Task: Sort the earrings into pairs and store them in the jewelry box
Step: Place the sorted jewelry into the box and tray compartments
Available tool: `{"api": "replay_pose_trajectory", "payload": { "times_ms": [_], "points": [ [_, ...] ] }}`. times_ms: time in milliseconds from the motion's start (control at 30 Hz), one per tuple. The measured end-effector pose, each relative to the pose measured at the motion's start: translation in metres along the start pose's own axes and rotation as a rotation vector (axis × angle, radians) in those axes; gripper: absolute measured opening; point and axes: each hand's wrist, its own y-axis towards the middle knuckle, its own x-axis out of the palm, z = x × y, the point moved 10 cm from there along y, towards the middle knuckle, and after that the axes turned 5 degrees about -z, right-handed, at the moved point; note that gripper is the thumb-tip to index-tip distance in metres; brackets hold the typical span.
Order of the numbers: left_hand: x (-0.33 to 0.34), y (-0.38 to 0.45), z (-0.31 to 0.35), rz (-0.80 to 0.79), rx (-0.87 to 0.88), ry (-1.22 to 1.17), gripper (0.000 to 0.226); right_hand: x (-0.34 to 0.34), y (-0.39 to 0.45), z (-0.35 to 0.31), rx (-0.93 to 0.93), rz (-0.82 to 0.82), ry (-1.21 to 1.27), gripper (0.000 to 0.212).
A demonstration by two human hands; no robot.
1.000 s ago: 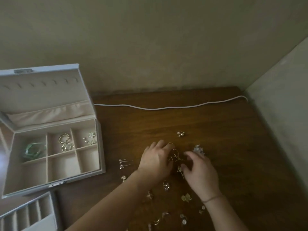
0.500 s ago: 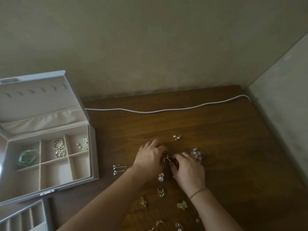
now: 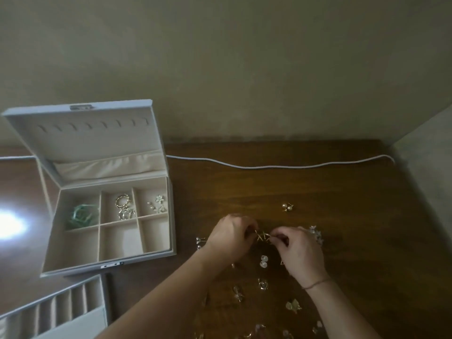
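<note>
The left hand (image 3: 230, 237) and right hand (image 3: 299, 250) each pinch one end of the gold earrings (image 3: 263, 237), held between them just above the worktop (image 3: 342, 216). The open jewelry box (image 3: 171, 216) lies to the left, nearer the left hand.

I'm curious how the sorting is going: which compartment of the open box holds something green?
The back-left compartment of the jewelry box: green hoops lie there. Its two back neighbours hold gold-toned and pale pieces, and the front three look bare.

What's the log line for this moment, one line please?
stage: pairing | left hand and right hand: pinching gold earrings above table | jewelry box: open, bottom compartments empty
</note>
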Motion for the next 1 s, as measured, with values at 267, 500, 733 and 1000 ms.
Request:
{"api": "replay_pose_trajectory", "payload": {
  "times_ms": [267,500,733,1000],
  "points": [
    [-0.047,-0.037,-0.014,-0.005,0.024,-0.060,0.013,-0.003,-0.009,-0.055,-0.160,-0.080,0.117,0.018],
    [-0.134,-0.106,-0.065,0.006,0.062,0.062,0.017,0.038,-0.031,-0.187,-0.452,-0.430,0.461,0.059],
    [-0.202,-0.177,-0.155,0.121,-0.130,0.068,0.014,0.099,-0.042,-0.298,-0.449,-0.643,0.873,0.047],
    [-0.212,-0.205,-0.205,0.179,-0.218,0.336,0.027,0.141,-0.026,-0.356,-0.513,-0.428,0.373,0.016]
  ]
}}
